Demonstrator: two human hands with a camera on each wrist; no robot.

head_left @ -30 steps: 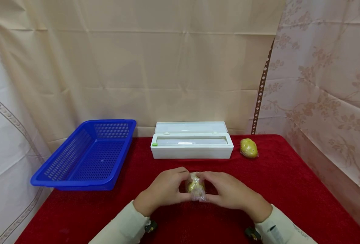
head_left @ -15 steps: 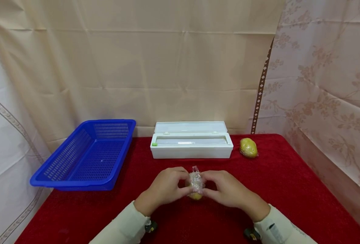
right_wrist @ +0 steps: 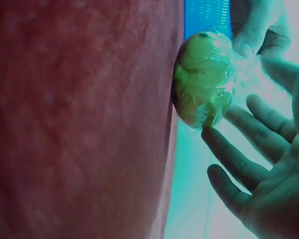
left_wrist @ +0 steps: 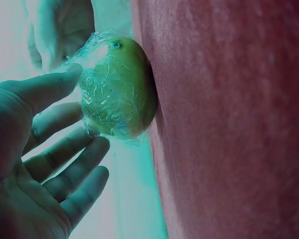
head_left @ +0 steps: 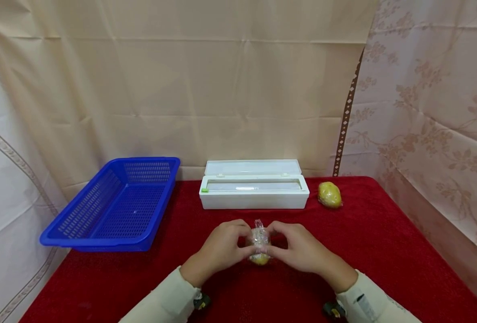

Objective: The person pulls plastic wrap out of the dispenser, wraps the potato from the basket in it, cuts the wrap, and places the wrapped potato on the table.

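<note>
A yellow-green fruit (head_left: 260,259) in crinkled cling film sits on the red cloth, between both hands; it has a small dark dimple and fine specks. My left hand (head_left: 225,244) pinches the bunched cling film (head_left: 259,235) over the fruit from the left, its lower fingers spread beside it in the left wrist view. From the right, my right hand (head_left: 299,246) pinches the same film with thumb and forefinger, other fingers loosely extended in the right wrist view. A twisted tail of film sticks up at the far side. Both thumb tips come close together above the fruit.
Behind the hands stands a white cling film dispenser (head_left: 254,202) with its lid raised and a roll inside. Another wrapped yellow-green fruit (head_left: 329,194) lies to its right. On the left is a blue plastic basket (head_left: 153,215). Curtains hang behind the red-covered table (head_left: 383,251).
The film, earlier bunched toward the near side, has swung up over the fruit, its tail now pointing away. Since half a second ago the right thumb has edged inward toward the left one.
</note>
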